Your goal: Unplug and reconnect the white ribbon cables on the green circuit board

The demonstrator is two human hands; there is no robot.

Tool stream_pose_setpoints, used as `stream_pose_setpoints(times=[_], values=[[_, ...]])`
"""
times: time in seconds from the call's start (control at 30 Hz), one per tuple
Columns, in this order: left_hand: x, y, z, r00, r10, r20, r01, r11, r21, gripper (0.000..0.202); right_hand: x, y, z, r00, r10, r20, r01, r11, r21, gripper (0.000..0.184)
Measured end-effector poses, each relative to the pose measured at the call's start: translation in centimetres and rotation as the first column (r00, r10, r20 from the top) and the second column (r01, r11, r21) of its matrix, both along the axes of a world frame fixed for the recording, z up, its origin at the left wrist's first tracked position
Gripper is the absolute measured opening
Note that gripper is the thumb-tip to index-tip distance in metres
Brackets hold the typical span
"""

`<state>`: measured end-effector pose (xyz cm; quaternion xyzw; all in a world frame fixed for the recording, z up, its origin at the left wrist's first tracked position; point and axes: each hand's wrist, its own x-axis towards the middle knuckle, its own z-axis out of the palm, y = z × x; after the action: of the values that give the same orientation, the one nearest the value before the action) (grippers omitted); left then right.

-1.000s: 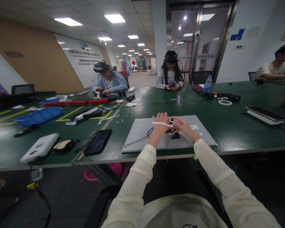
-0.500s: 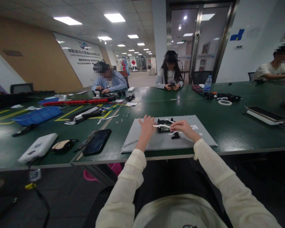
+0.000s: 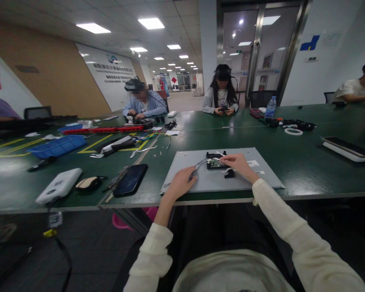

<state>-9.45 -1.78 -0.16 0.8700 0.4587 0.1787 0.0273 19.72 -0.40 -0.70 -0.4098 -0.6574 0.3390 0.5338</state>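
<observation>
A flat grey panel (image 3: 182, 160) lies in front of me, with a small green circuit board (image 3: 213, 163) in a black housing on it. My right hand (image 3: 239, 165) is at the right side of the board, thumb and fingertips pinched on a narrow white strip, mostly hidden by the fingers. From the board's left side a grey cable (image 3: 201, 162) curves toward my left hand (image 3: 182, 181). That hand rests low over the panel, its fingers curled on the cable. Just below the board sits a small black part (image 3: 229, 174). White labels (image 3: 253, 163) show right of my right hand.
Left of the panel lie a dark phone (image 3: 130, 179), a beige and black object (image 3: 89, 183) and a white device (image 3: 59, 185). Farther left is a blue tray (image 3: 57, 147). A white tape ring (image 3: 293, 132) and bottle (image 3: 270, 107) stand right. Co-workers sit across the table.
My left hand has come down and toward me, away from the white strip, onto the grey cable. My right hand stays by the board, and more of the board shows.
</observation>
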Motion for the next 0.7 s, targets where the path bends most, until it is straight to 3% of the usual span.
stream_pose_setpoints(times=[0.17, 0.3, 0.4, 0.57, 0.7], values=[[0.3, 0.2, -0.6, 0.999, 0.036, 0.026, -0.037, 0.999, 0.028, 0.040, -1.7, 0.5, 1.1, 1.000, -0.005, -0.013, 0.006, 0.995, 0.098, 0.028], [0.4, 0.3, -0.9, 0.998, 0.057, 0.033, -0.059, 0.998, 0.039, 0.040, -4.3, 0.9, 3.1, 0.991, -0.135, 0.014, 0.124, 0.943, 0.310, 0.022], [0.3, 0.2, -1.1, 0.998, 0.059, 0.031, -0.061, 0.996, 0.059, 0.041, -6.7, 1.0, 3.7, 0.984, -0.178, 0.002, 0.165, 0.916, 0.365, 0.021], [0.2, 0.1, -1.1, 0.996, 0.083, 0.022, -0.084, 0.995, 0.060, 0.043, -9.6, 1.1, 1.9, 0.968, -0.154, 0.197, 0.081, 0.939, 0.334, 0.019], [0.2, 0.1, -1.1, 0.994, 0.101, 0.034, -0.103, 0.994, 0.049, 0.044, -9.9, 0.9, 0.5, 0.893, -0.153, 0.423, 0.026, 0.957, 0.289, 0.018]])
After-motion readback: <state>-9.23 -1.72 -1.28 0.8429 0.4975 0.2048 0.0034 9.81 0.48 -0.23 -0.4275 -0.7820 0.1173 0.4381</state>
